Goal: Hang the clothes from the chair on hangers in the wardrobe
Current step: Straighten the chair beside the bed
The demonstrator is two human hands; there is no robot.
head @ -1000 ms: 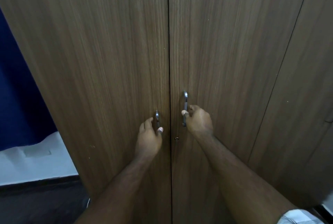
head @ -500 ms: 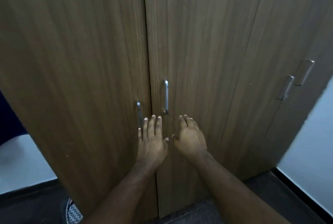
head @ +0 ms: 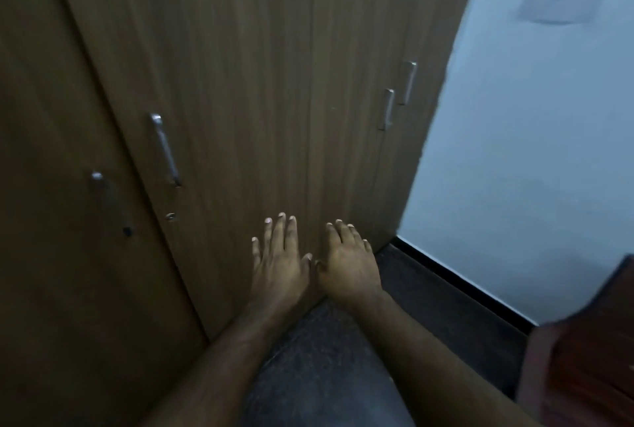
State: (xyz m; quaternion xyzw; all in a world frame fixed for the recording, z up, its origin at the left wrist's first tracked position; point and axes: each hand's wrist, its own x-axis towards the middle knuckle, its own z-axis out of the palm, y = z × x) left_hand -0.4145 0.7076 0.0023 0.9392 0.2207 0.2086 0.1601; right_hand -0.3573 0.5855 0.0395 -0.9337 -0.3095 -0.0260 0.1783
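We see the left hand and right hand side by side, fingers straight and spread, holding nothing, before the closed wardrobe. Its metal handles sit up and left of both hands.

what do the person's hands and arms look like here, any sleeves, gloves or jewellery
Both arms are bare up to the bottom edge of the picture: no sleeve shows on either forearm. The left hand and right hand wear no gloves. No ring, watch or bracelet is visible on the fingers or wrists. The fingernails are short and pale.
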